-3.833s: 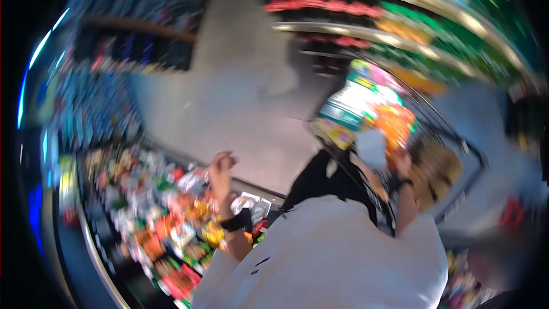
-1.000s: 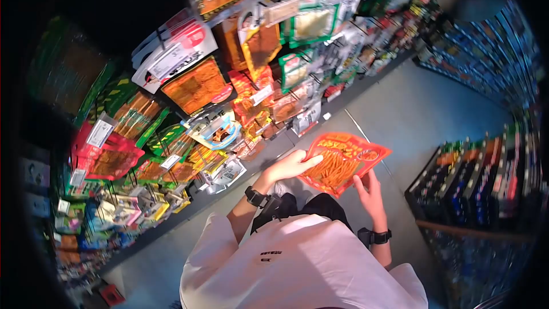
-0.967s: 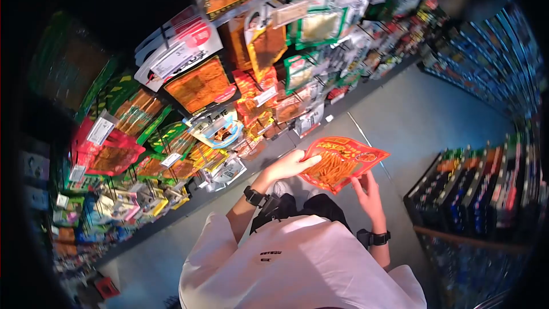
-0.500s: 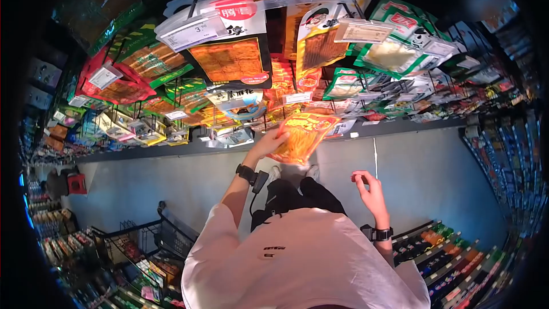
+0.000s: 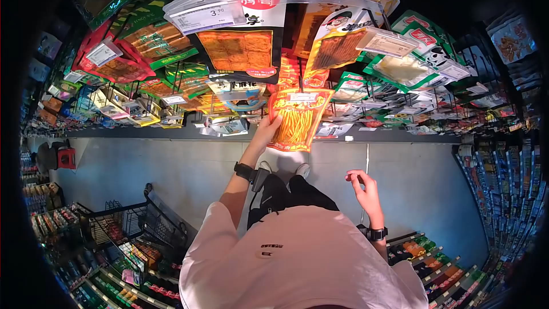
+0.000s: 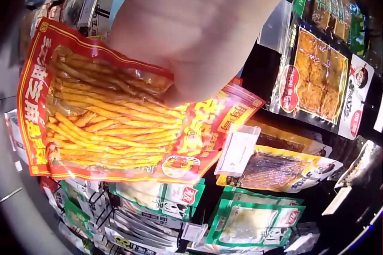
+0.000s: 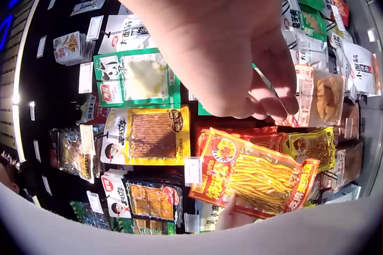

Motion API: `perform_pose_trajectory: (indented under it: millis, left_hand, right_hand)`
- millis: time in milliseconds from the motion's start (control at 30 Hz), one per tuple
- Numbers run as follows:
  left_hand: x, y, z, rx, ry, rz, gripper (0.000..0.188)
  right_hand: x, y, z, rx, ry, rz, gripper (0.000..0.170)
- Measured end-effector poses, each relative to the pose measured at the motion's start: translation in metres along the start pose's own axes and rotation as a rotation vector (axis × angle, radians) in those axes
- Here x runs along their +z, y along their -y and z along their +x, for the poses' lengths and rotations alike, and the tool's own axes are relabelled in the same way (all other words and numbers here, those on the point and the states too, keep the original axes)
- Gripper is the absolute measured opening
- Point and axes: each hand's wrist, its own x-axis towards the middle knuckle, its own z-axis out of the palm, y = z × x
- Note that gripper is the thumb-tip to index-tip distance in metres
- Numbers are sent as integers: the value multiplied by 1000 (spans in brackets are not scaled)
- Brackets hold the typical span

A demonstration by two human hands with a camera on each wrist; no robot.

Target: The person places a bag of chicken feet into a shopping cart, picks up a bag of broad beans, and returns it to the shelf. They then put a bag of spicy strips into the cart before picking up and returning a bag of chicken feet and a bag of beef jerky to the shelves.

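Note:
A red-edged snack packet (image 5: 294,123) with orange strips behind its clear window stands at the hanging rack. My left hand (image 5: 266,131) grips it by its left edge, the thumb over the front. A price tag (image 5: 301,98) overlaps the packet's top in the head view. Seen from the left wrist, the packet (image 6: 114,117) spreads below my left hand (image 6: 191,34), its top right at another price tag (image 6: 238,151). My right hand (image 5: 366,191) hangs in the air over the floor, fingers loosely curled, holding nothing.
Hooks carry several other snack packets, among them a black one (image 5: 237,54), a yellow one (image 5: 337,48) and a green one (image 5: 406,63). A shopping cart (image 5: 120,226) stands behind on the left. Shelves of goods (image 5: 506,194) line the right, and a red stool (image 5: 66,158) sits far left.
The person has turned to face the rack, and the packet has gone from both hands in front of the body to the rack in the left hand. The right hand has moved away from it.

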Motion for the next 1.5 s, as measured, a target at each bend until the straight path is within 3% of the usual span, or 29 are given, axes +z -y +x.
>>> perform_pose_trajectory:
  millis: [333, 800, 1067, 1467, 1500]
  left_hand:
    - [6, -9, 4, 79, 101, -188, 33]
    - [-5, 2, 32, -26, 111, -377, 30]
    - [-14, -4, 57, 110, 61, -113, 35]
    - [-18, -8, 65, -2, 64, 1, 40]
    - [-19, -5, 63, 68, 44, 61, 41]
  right_hand:
    - [17, 10, -19, 14, -92, 5, 18]
    - [40, 28, -31, 51, -146, -4, 18]
    - [51, 29, -38, 60, -192, 19, 18]
    - [63, 38, -37, 91, -173, 11, 20]
    - [64, 38, -37, 89, -173, 10, 20]
